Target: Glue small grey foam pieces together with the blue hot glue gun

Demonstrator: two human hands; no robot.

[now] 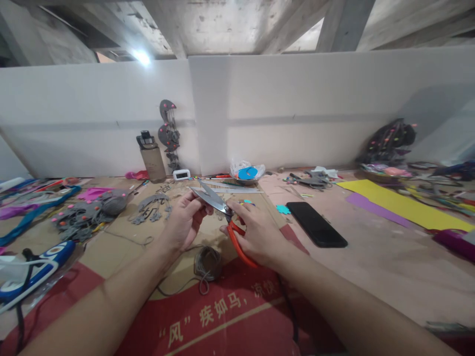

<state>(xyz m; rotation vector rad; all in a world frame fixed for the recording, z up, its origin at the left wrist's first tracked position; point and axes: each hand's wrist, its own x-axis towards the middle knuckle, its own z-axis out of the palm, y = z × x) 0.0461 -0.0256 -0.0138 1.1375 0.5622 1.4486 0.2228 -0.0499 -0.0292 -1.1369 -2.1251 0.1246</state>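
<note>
My right hand (260, 232) is closed around the orange handles of a pair of scissors (222, 207), whose steel blades stand apart and point up and left. My left hand (184, 219) is pinched right beside the blades at their left, fingers pressed together; what it holds is too thin to make out. A coil of grey cord (208, 262) lies on the cardboard just below both hands, with a loose strand trailing left.
A black phone (316, 224) lies right of my hands. Grey felt cut-outs (152, 207) and a grey pile (89, 212) sit left. A water bottle (152, 157), a small bowl (247, 173), yellow and purple sheets (401, 202) and a white wall (297, 109) line the back.
</note>
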